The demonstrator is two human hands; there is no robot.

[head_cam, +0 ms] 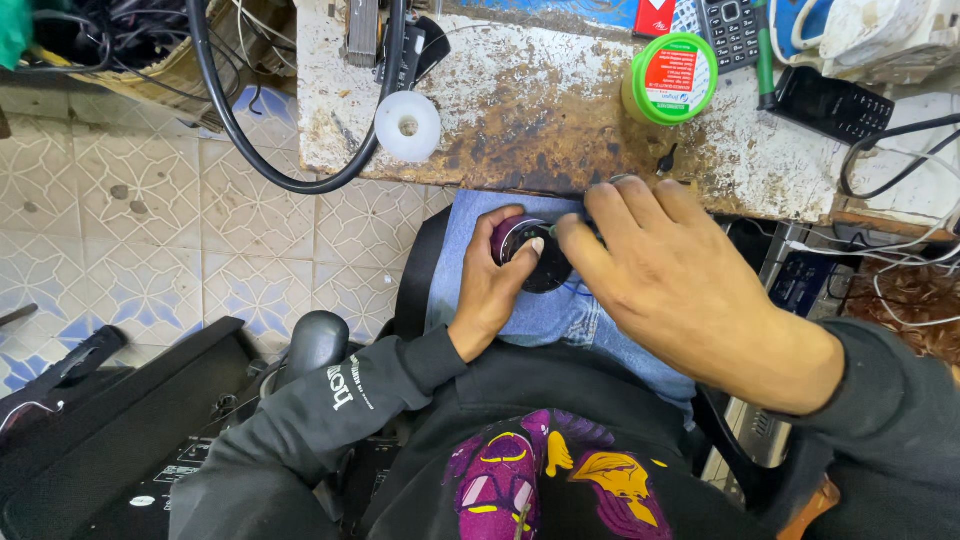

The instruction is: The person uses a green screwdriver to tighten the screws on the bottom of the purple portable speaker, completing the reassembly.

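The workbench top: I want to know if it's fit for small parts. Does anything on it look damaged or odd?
Yes. The workbench top is badly worn: its white coating has flaked away into large brown, burnt-looking patches near the front edge, beside the green round tin and the white ring.

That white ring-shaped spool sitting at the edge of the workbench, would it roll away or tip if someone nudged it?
The white spool lies flat on its round face, so it probably slides rather than rolls. It looks like light plastic, easy to shift. It overhangs the worn bench edge, so a push could drop it.
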